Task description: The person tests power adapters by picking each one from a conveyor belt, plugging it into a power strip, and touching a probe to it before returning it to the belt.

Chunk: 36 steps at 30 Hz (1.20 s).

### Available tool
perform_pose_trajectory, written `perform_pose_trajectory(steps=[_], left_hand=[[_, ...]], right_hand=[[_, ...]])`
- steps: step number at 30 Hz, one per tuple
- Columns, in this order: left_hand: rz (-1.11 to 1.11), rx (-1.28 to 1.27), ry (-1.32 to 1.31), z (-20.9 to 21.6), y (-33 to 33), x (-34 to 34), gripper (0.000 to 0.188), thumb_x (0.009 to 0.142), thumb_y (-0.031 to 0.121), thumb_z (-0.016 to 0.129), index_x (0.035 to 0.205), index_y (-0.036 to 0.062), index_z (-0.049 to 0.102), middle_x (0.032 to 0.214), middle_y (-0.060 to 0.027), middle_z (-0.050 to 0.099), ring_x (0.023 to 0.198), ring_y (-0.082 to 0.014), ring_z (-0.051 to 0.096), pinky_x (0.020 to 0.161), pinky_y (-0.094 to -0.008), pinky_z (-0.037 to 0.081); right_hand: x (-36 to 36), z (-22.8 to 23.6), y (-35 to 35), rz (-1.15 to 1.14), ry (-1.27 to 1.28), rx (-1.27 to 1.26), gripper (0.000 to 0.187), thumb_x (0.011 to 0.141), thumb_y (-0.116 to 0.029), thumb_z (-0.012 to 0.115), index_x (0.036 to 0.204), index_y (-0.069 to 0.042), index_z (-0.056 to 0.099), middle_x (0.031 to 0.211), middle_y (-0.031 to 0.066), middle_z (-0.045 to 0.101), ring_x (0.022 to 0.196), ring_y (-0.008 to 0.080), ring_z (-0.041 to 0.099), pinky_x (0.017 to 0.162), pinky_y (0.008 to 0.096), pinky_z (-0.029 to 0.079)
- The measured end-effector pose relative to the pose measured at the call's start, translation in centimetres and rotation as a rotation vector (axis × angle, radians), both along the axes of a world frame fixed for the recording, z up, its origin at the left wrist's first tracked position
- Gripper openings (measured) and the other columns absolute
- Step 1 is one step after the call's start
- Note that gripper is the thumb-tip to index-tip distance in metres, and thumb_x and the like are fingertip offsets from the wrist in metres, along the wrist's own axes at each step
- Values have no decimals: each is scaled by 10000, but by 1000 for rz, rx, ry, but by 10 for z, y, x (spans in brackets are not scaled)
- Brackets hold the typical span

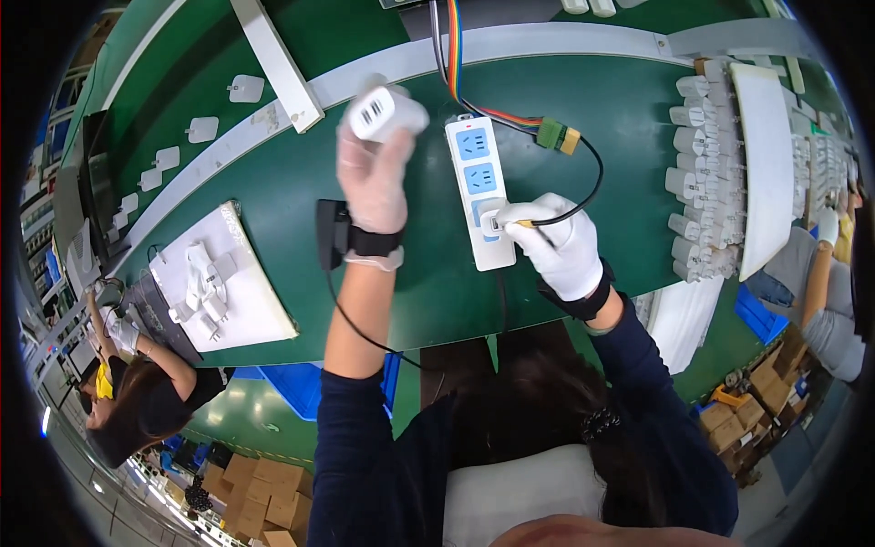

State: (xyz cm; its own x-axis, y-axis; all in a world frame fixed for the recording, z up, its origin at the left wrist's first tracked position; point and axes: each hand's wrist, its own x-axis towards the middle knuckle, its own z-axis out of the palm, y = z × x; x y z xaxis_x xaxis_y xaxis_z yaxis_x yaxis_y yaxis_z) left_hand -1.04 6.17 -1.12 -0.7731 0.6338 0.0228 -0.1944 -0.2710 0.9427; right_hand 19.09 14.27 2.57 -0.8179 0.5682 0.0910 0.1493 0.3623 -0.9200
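My left hand (372, 182), in a thin pale glove, is raised over the bench and closed round a white USB charger (397, 111) whose port face is turned up. Motion smears its fingertips. Below it, my right hand (561, 246), in a white glove, pinches the yellowish plug end of a black cable (594, 182). That plug meets a second white charger (490, 217) seated at the near end of a white power strip (493, 256) with blue sockets. Whether the plug is fully inside the port is hard to tell. A green connector (550, 134) joins the cable to coloured wires.
Rows of white chargers (694, 173) stand at the right beside a white board (764, 164). On the left, a white board (264, 296) carries several white adapters (202, 283). More chargers (246, 88) lie beyond the grey rail (565, 41). Co-workers sit at both sides.
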Motion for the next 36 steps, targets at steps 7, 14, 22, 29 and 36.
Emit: perform_pose_trajectory(steps=[7, 14, 22, 29, 36], left_hand=[[34, -661, 926, -7, 17, -116, 503, 872, 115, 630, 1343, 28, 477, 1208, -158, 601, 1085, -280, 603, 914, -340, 503], [-15, -1047, 1544, -34, 22, -180, 462, 885, 123, 513, 1343, 73, 473, 1238, -157, 584, 1021, -324, 614, 830, -417, 541], [-185, -1739, 1577, -13, -32, -234, 488, 875, 109, 558, 1349, 60, 451, 1062, -134, 638, 952, -245, 642, 812, -364, 549], [-165, -429, 190, 12, -30, -108, 402, 888, 81, 648, 1273, 16, 549, 1100, -67, 642, 964, -143, 603, 854, -278, 503], [-392, -598, 419, 14, 2, -4, 469, 829, 117, 717, 1276, 96, 578, 1111, -60, 664, 915, -130, 630, 826, -246, 494]], right_hand=[[3, -19, -9, 37, 9, 408, 113, 799, -106, 707, 903, -105, 663, 809, 13, 646, 633, 226, 564, 597, 324, 451], [3, -19, -19, 7, -63, 357, 134, 803, -88, 693, 931, -106, 660, 813, 25, 670, 661, 234, 558, 629, 336, 449], [-2, -33, -21, 34, -59, 235, 155, 786, -84, 678, 940, -100, 666, 833, 47, 671, 642, 249, 541, 630, 350, 449], [7, -27, -14, -13, -90, 160, 174, 774, -89, 668, 946, -114, 676, 781, 58, 639, 643, 262, 542, 620, 372, 447], [-3, -20, -14, 42, -104, 188, 155, 788, -127, 654, 941, -130, 681, 729, 73, 606, 648, 290, 551, 624, 401, 455]])
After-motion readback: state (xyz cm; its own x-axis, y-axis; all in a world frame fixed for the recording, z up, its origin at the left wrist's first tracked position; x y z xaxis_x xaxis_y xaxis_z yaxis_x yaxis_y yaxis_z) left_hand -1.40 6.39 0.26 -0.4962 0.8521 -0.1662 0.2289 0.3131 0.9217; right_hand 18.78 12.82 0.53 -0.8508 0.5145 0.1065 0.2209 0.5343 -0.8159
